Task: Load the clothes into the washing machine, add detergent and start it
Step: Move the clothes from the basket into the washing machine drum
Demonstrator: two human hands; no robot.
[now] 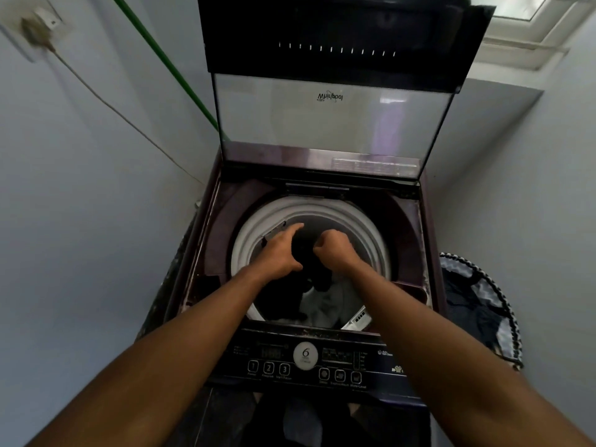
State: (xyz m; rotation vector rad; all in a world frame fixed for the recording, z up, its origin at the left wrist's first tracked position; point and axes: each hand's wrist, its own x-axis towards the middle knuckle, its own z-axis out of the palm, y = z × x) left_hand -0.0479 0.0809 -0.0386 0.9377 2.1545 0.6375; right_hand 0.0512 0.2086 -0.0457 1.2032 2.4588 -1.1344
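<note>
One washing machine [206, 253], top-loading, its drum [322, 211] opening straight up; one glass lid [329, 124] raised upright behind the drum mouth. One control panel [306, 359] along the near edge of the drum, its long axis running left to right.

Clothes [322, 301] — a dark piece over a pale one, number unclear — lie inside the drum, toward its near side.

Two hands, both over the drum mouth. Left hand [280, 250]: fingers extended and spread, holding nothing visible, fingertips near the white rim. Right hand [333, 246]: fingers curled into a fist; whether it grips the dark cloth below cannot be told.

One laundry basket [480, 304] right of the drum — dark fabric inside. One green pipe [167, 62] and one cord [106, 101] on the wall left of the drum.
</note>
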